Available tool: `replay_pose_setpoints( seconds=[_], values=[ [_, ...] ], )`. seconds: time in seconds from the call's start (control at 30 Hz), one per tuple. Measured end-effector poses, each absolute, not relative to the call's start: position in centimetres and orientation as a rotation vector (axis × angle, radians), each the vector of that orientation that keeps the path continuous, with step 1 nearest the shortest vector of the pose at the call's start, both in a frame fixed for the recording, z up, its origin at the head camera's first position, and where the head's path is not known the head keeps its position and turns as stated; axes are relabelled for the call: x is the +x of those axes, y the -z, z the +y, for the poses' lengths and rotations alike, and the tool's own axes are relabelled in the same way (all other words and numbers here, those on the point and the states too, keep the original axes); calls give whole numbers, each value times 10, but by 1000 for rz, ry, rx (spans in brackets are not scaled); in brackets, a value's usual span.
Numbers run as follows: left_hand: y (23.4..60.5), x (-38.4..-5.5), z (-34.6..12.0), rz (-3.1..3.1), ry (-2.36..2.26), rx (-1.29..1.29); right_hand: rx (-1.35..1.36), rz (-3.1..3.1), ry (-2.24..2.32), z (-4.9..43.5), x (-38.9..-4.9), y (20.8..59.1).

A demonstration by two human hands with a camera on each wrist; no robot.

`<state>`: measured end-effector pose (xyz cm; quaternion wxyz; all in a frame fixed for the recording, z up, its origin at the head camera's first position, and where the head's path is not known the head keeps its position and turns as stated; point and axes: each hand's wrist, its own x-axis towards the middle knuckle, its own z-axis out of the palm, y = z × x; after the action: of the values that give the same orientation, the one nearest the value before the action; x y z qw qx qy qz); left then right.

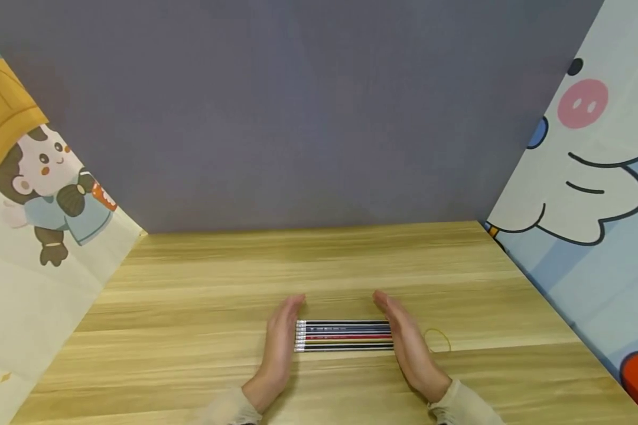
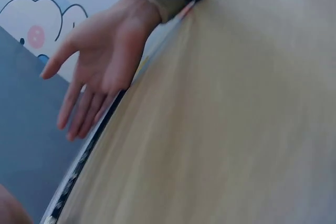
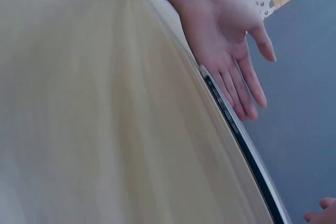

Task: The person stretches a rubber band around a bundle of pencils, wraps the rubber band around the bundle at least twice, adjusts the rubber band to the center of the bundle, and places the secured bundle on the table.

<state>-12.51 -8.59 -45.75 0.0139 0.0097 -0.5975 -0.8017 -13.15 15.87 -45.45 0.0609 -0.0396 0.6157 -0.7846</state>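
Note:
A row of several pencils (image 1: 345, 335) lies flat and side by side on the wooden table, with silvery ends lined up at the left. Most are dark; one is red and one yellowish. My left hand (image 1: 279, 342) stands on edge at the silvery ends, its palm turned inward. Facing it at the opposite ends is my right hand (image 1: 413, 354), which hides the pencils' right tips. Both hands have straight fingers. In the left wrist view the right hand (image 2: 102, 61) shows its spread fingers; the right wrist view shows the left palm (image 3: 220, 40).
A thin yellow loop (image 1: 448, 339), like a rubber band, lies on the table just right of the right hand. The wooden table (image 1: 202, 283) meets a grey panel (image 1: 308, 118) at the back. Cartoon-printed walls (image 1: 590, 195) stand at both sides.

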Motion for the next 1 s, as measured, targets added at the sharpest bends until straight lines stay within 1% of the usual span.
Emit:
replay_pose_setpoints(
  seconds=[0.23, 0.37, 0.43, 0.5, 0.57, 0.73, 0.87, 1.0],
  values=[
    [457, -125, -91, -1859, 2484, 113, -106, 1847, 2365, 154, -134, 454],
    [447, -131, -109, -1940, 2552, 121, -71, 1907, 2264, 167, -137, 446],
    [441, -134, -119, -2014, 2579, 69, -101, 2010, 2157, 178, -137, 441],
    [435, -135, -129, -2181, 2530, -41, -177, 2143, 1988, 186, -134, 436],
    [429, -134, -134, -2397, 2359, -215, -334, 2289, 1753, 192, -131, 432],
    [421, -131, -136, -2821, 1585, -717, -698, 2561, 1195, 191, -127, 425],
    [420, -130, -131, -2927, 1195, -947, -768, 2642, 933, 188, -129, 423],
    [422, -132, -128, -2967, 1060, -1042, -773, 2663, 802, 185, -132, 425]
  ],
)
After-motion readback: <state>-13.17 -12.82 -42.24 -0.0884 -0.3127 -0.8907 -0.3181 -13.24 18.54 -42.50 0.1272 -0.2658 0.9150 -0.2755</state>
